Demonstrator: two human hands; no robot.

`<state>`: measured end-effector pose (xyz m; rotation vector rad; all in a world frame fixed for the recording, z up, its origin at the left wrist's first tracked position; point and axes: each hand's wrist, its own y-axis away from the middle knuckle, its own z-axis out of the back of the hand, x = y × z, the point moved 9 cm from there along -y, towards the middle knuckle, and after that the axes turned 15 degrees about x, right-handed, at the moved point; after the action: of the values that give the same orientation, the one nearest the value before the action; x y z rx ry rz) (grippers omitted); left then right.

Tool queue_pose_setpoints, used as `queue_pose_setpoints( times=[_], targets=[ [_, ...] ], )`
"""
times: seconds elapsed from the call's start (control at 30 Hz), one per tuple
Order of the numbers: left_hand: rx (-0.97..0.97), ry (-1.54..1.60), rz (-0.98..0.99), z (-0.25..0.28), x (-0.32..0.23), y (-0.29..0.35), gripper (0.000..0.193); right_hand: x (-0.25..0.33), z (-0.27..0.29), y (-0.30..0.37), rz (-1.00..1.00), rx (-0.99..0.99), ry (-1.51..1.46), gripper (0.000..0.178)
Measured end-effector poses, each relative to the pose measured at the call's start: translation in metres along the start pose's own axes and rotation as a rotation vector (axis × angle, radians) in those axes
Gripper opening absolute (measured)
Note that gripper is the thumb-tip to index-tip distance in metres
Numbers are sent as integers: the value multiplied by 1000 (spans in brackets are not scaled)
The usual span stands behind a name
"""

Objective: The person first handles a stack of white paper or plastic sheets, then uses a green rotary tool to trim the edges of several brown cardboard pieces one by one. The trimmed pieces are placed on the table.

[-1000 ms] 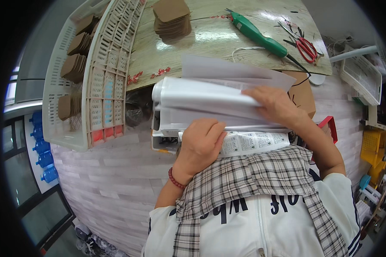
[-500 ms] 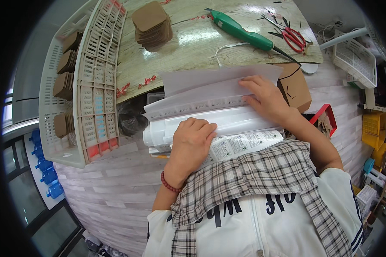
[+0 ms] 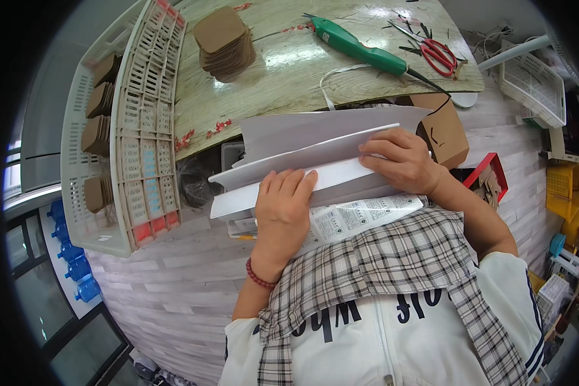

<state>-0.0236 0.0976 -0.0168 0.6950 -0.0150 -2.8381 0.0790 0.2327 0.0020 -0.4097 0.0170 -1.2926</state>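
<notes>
White sheets [image 3: 238, 201] lie in a loose stack across my lap, partly curled and folded lengthwise. My left hand [image 3: 283, 209] rests on the near white fold, its fingers stretched over the paper and fingertips at its upper edge. My right hand [image 3: 402, 161] has its fingers bent round the right part of the folded white sheet. Beyond the fold a larger pale sheet [image 3: 270, 138] stands up toward the table edge. Nearer me lies a glossy sheet of printed labels [image 3: 360, 215], partly covered by the paper and my left hand.
On the wooden table [image 3: 283, 83] are a stack of brown cards [image 3: 222, 38], a green corded cutting tool [image 3: 360, 48] and red-handled scissors [image 3: 439, 56]. A white crate [image 3: 145, 128] with more brown cards stands left. A cardboard box [image 3: 444, 138] and red box [image 3: 489, 177] are right.
The white sheet has been turned over into a fold, hiding the printed strip and the rolled white surface. My right hand has moved slightly down and curled its fingers; my left stays nearly in place.
</notes>
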Motion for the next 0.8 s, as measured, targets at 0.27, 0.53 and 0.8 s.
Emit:
queue_pose_setpoints(
  times=[0.27,0.53,0.8],
  targets=[
    [-45,17,-104,4,-12,5,44,-52,-27,18,-356,197,-324,29],
    [-169,95,-34,49,25,-9,27,-102,-28,21,-545,191,-964,26],
    [-556,583,171,117,138,-17,10,-157,-12,23,-688,-104,-1019,12]
  ],
)
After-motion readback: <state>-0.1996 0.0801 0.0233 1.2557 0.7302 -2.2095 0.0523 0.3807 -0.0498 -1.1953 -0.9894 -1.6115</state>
